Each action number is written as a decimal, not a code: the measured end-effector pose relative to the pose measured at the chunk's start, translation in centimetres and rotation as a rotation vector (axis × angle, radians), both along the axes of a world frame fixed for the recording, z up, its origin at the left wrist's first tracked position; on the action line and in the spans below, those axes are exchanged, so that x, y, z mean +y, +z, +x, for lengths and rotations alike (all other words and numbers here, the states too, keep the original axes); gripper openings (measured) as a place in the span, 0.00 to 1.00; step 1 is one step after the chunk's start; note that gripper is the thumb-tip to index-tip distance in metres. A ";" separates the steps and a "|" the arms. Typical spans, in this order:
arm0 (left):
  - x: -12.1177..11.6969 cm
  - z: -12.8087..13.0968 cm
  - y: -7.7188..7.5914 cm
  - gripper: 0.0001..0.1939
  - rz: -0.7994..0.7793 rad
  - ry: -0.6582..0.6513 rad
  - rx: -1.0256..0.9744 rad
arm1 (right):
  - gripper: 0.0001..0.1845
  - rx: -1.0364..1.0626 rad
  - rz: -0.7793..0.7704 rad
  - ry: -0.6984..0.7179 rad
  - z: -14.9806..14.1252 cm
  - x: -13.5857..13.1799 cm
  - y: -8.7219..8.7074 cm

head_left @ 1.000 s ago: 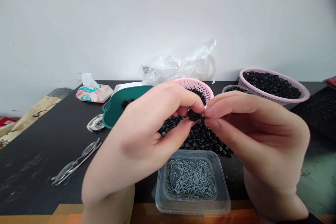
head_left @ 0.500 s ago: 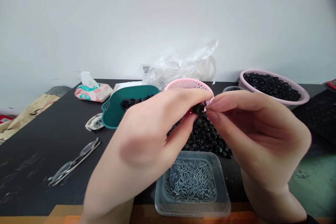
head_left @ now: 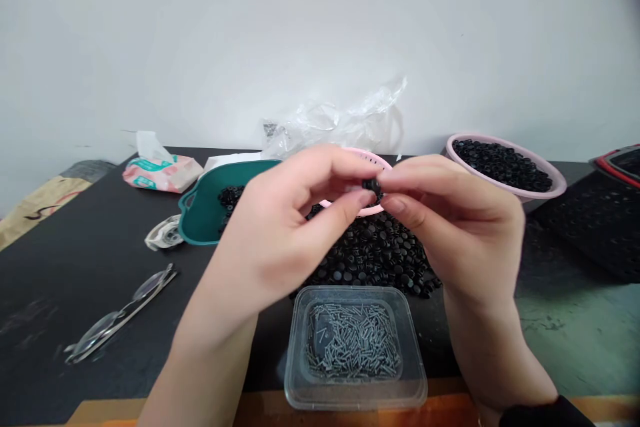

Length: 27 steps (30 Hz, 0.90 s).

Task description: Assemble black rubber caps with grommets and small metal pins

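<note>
Between my two hands, above the pile, is a small round black plastic cap (head_left: pixel 371 184). My left hand (head_left: pixel 300 227) pinches it from the left with thumb and forefinger. From the right, the closed fingertips of my right hand (head_left: pixel 440 220) press against the same cap; a metal piece in it cannot be made out now. Below the hands lies a heap of similar black caps (head_left: pixel 370 253). Nearer to me stands a clear plastic box (head_left: pixel 295 373) with many thin metal springs (head_left: pixel 357 340), perhaps threaded pieces.
A pink basket (head_left: pixel 367 210) stands behind the heap, and another pink basket (head_left: pixel 560 183) full of black parts is at the back right. On the left are a teal basin (head_left: pixel 200 213), a tape roll (head_left: pixel 165 233), glasses (head_left: pixel 120 313) and a tissue pack (head_left: pixel 165 172). Clear plastic wrap (head_left: pixel 335 123) lies by the wall.
Both hands have moved slightly up and left in view, with the cap turned. The thin ridged metal piece between the right fingertips is no longer visible; those fingers now meet the cap.
</note>
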<state>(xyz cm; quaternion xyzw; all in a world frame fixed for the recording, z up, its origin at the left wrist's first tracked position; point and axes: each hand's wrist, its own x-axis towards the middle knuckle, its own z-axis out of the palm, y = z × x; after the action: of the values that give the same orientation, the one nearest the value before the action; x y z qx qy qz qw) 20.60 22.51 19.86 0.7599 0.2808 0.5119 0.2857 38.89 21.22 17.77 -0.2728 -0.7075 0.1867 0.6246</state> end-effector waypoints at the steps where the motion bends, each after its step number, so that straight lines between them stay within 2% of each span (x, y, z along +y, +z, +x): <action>1: 0.5 0.1 -0.1 0.05 -0.060 -0.017 -0.057 | 0.18 0.015 -0.036 0.063 0.3 0.8 -0.2; 3: 1.4 0.1 -0.3 0.04 -0.142 -0.040 -0.153 | 0.30 -0.043 -0.136 0.104 1.1 3.1 -1.1; 5: 2.2 -0.1 -0.6 0.05 -0.184 -0.069 -0.214 | 0.35 -0.276 -0.323 -0.061 1.9 5.8 -2.4; 6: 2.4 -0.2 -0.7 0.05 -0.196 -0.082 -0.230 | 0.32 -0.464 -0.429 -0.174 2.2 7.1 -3.2; 7: 2.6 -0.3 -0.8 0.05 -0.203 -0.091 -0.234 | 0.27 -0.567 -0.494 -0.208 2.4 8.4 -4.1; 10: 2.6 -0.4 -0.8 0.05 -0.214 -0.077 -0.224 | 0.10 -0.784 -0.624 -0.202 2.9 11.2 -6.7; 11: 2.5 -0.4 -0.8 0.05 -0.216 -0.070 -0.217 | 0.07 -0.845 -0.660 -0.191 2.9 11.7 -7.4; 12: 2.4 -0.4 -0.8 0.05 -0.217 -0.067 -0.209 | 0.09 -0.900 -0.690 -0.180 3.0 12.0 -8.0; 14: 2.2 -0.2 -0.7 0.05 -0.213 -0.066 -0.197 | 0.14 -0.977 -0.725 -0.170 3.2 12.3 -8.8; 16: 2.2 -0.2 -0.6 0.05 -0.208 -0.059 -0.187 | 0.16 -1.008 -0.724 -0.170 3.3 12.3 -9.2; 22: 2.2 -0.1 -0.7 0.05 -0.205 -0.053 -0.173 | 0.11 -0.971 -0.669 -0.139 3.2 12.9 -9.8; 27: 2.2 -0.1 -0.7 0.06 -0.200 -0.071 -0.161 | 0.11 -0.975 -0.702 -0.150 3.2 13.0 -9.7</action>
<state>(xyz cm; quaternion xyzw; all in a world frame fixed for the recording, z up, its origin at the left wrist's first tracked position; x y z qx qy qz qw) 20.55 24.72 19.20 0.6935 0.2797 0.5303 0.3995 42.07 34.24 8.02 -0.5660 -0.7872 0.2177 0.1123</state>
